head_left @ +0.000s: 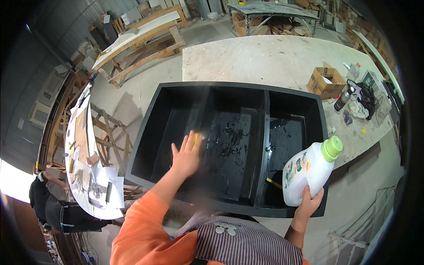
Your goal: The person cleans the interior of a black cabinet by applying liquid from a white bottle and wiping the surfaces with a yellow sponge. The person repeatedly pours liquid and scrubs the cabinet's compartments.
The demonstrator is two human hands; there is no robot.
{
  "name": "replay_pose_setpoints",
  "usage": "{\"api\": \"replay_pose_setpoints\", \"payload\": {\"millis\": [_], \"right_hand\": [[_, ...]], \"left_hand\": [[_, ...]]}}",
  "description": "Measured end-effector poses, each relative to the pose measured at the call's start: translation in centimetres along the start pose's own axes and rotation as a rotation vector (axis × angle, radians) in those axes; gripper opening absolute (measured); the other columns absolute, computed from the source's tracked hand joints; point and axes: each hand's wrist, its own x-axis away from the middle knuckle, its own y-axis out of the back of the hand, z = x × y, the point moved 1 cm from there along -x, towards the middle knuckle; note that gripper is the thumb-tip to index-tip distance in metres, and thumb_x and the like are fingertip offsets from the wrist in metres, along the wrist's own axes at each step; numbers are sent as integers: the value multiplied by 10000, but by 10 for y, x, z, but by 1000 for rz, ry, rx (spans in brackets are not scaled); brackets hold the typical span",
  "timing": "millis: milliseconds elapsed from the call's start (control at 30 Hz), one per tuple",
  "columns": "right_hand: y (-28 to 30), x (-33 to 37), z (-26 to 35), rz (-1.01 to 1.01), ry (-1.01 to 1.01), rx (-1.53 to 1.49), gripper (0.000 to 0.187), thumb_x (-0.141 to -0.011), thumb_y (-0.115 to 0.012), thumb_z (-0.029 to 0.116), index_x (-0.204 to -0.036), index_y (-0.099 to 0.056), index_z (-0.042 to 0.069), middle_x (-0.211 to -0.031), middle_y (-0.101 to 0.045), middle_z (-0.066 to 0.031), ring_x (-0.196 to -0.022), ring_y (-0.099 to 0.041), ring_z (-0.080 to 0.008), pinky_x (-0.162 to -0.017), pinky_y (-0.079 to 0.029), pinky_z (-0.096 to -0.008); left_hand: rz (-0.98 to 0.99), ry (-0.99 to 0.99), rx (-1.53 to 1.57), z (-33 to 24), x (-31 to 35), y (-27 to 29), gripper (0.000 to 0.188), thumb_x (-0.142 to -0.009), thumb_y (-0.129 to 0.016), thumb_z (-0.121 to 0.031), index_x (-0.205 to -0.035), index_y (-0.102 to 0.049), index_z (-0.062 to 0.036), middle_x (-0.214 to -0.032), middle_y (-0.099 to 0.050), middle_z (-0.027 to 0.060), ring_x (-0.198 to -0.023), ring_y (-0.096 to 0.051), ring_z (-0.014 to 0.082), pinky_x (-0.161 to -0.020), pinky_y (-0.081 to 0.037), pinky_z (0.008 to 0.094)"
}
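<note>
A black three-compartment box [289,210] lies open side up in front of me. Wet patches and droplets shine on the floors of its middle and right compartments. My left hand [186,158] is over the box, near the divider between the left and middle compartments, with its fingers spread. A small blurred yellow patch [197,137] shows by its fingertips; I cannot tell what it is. My right hand [310,202] grips a white plastic detergent bottle [304,172] with a green cap, tilted over the box's right end. A thin yellow strip [274,183] shows in the right compartment.
The box rests against a pale worktable [247,59]. On the table's right stand a cardboard box [326,84], a dark spray can [340,104], and plastic bags [360,108]. At left, a person [57,207] bends beside a paper-strewn bench [81,176]. A long wooden bench [141,35] stands behind.
</note>
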Motion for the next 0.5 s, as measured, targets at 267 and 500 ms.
{"api": "replay_pose_setpoints", "payload": {"millis": [267, 500], "right_hand": [[-1, 2, 7, 19, 14, 95, 261, -927, -620, 67, -1161, -528, -5, -1081, -608, -70, -946, -555, -130, -848, -451, -273], [-5, 1, 11, 21, -15, 84, 281, -912, -615, 47, -1172, -528, -13, -1090, -605, -71, -967, -559, -135, -899, -441, -279]], "left_hand": [[-37, 57, 200, -4, -105, 2, 561, -981, -491, -233, -1517, -331, -184, -1645, -191, 108, -1475, -303, 307, -1082, -310, 697], [75, -50, 68, 0, 55, 9, 660, -931, -607, -179, -1532, -338, -131, -1638, -154, 188, -1467, -312, 362, -1034, -373, 693]]}}
